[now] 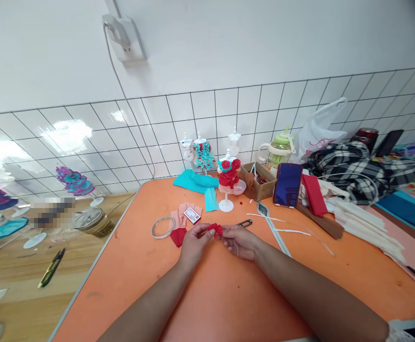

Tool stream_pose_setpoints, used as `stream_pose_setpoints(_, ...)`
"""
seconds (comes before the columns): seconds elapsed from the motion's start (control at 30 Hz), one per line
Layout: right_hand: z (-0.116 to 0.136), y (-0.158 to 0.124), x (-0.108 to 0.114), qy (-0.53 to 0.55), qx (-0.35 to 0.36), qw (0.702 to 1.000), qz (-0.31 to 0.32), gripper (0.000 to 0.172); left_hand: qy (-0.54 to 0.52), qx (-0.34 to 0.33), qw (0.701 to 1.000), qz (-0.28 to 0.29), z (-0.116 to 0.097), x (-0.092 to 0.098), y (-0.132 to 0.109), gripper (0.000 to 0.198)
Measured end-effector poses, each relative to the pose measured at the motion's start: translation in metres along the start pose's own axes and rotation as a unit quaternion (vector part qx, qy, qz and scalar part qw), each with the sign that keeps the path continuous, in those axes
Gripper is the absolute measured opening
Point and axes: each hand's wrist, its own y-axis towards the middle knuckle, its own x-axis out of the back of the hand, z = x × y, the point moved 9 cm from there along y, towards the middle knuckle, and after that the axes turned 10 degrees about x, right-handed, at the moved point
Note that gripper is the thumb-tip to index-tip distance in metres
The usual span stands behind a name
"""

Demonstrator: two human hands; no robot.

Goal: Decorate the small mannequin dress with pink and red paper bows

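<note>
Between my two hands is a small red ruffled flower (216,230), apparently of crepe paper. My left hand (197,240) pinches its left side with thumb and fingers. On the other side my right hand (241,241) grips the flower's edge with its fingertips, the other fingers curled below. Just beyond stands a mini dress form (229,178) dressed in red flowers with turquoise trim, upright on a white base. Pink and red paper pieces (179,236), a small white-and-red box (192,215) and a roll of tape (163,227) lie left of my hands.
Turquoise paper (193,181) and more dress forms (203,154) stand near the tiled wall. A cardboard box (260,180), a phone (287,185), a green-lidded jug (280,147) and plaid cloth (357,171) are at right. Thread snips (51,267) rest on the wooden table at left.
</note>
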Motion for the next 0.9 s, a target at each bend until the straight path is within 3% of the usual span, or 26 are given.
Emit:
stream_pose_setpoints(0.1, 0.008, -0.001, 0.006, -0.023, 0.028, 0.999, -0.025, 0.022, -0.071, 0.023, 0.997, 0.001, 0.002, 0.004, 0.002, 0.025)
stream_pose_setpoints(0.17, 0.021, -0.002, 0.010, -0.073, 0.087, 0.992, -0.047, 0.027, -0.114, 0.047, 0.992, -0.001, 0.006, 0.007, 0.004, 0.029)
stream_pose_setpoints(0.3, 0.038, -0.004, 0.004, -0.219, 0.187, 0.956, -0.061, 0.034, -0.122, 0.062, 0.991, -0.007, 0.011, 0.008, 0.006, 0.043)
stream_pose_setpoints(0.43, 0.029, -0.002, -0.003, -0.314, 0.184, 0.928, -0.081, 0.024, -0.107, 0.042, 0.993, -0.005, 0.010, 0.006, 0.005, 0.045)
stream_pose_setpoints(0.57, 0.022, -0.002, -0.010, -0.320, 0.145, 0.935, -0.051, 0.018, -0.113, 0.026, 0.993, -0.015, 0.005, 0.008, 0.003, 0.044)
stream_pose_setpoints(0.77, 0.031, -0.004, 0.000, -0.249, 0.153, 0.953, -0.083, 0.030, -0.056, 0.023, 0.998, -0.006, 0.000, 0.007, 0.001, 0.052)
stream_pose_setpoints(0.9, 0.020, 0.000, -0.001, -0.250, 0.148, 0.954, -0.071, 0.030, -0.037, 0.018, 0.999, -0.004, 0.000, 0.000, -0.003, 0.052)
